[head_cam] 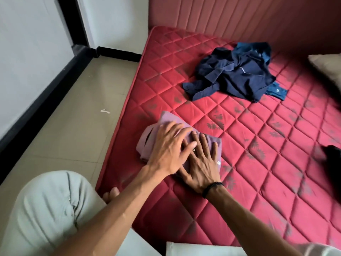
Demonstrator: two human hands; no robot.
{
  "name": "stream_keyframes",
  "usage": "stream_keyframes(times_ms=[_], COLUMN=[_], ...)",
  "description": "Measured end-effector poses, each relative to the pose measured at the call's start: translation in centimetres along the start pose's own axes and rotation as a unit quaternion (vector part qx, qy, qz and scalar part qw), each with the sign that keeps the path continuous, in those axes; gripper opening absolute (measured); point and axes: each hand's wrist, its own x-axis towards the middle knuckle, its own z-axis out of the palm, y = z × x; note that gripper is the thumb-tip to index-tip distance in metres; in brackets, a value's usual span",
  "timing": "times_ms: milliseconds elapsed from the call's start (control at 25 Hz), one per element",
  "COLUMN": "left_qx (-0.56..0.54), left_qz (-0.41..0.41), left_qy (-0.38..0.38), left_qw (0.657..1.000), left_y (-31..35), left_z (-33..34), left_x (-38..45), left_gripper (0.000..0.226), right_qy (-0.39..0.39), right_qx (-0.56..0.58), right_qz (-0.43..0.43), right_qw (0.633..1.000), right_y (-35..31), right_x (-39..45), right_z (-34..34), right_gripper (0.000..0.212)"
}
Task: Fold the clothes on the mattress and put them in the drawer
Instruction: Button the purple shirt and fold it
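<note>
A folded mauve shirt [153, 137] lies near the left edge of the red quilted mattress [258, 137]. My left hand [169, 146] lies flat on top of it with fingers spread. My right hand [201, 163], a black band at its wrist, presses flat on the shirt's near right part, its fingers partly under my left hand. Farther back on the mattress sits a crumpled heap of dark navy clothes [234, 74] with a teal garment [276, 91] under it. No drawer is in view.
A padded red headboard [221, 17] runs behind the mattress. A beige pillow [328, 67] lies at the right edge, and a dark object [332, 156] below it. Beige tiled floor [77, 111] lies left of the mattress. My knee in light trousers [48, 209] is at the bottom left.
</note>
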Motion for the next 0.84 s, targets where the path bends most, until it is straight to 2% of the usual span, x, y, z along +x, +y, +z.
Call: stream_keyframes(times_ms=[80, 120, 440, 720, 840], left_qx=[0.13, 0.157, 0.185, 0.18, 0.174], left_qz=[-0.043, -0.049, -0.034, -0.019, -0.024], left_qy=[-0.091, -0.102, -0.029, -0.016, -0.04], left_qw=[0.986, 0.981, 0.982, 0.983, 0.984], left_y=[-1.6, -2.2, -2.3, -2.7, -3.7], left_z=[2.2, 2.9, 4.0, 4.2, 3.8], left_x=[-1.4, -1.9, -2.3, -2.1, -1.5], left_gripper=[0.064, 0.066, 0.062, 0.062, 0.066], right_qy=[-0.006, -0.01, 0.016, 0.018, 0.015], right_qx=[0.013, 0.019, 0.057, 0.09, 0.099], right_qz=[0.004, 0.009, 0.028, 0.041, 0.05], right_qw=[1.0, 1.0, 0.998, 0.995, 0.994], right_y=[-0.2, -0.3, 0.0, 0.7, 2.3], right_x=[0.0, 0.1, -0.1, 0.1, 0.8], right_z=[0.2, 0.2, 0.6, 1.0, 0.7], right_gripper=[0.084, 0.084, 0.086, 0.087, 0.084])
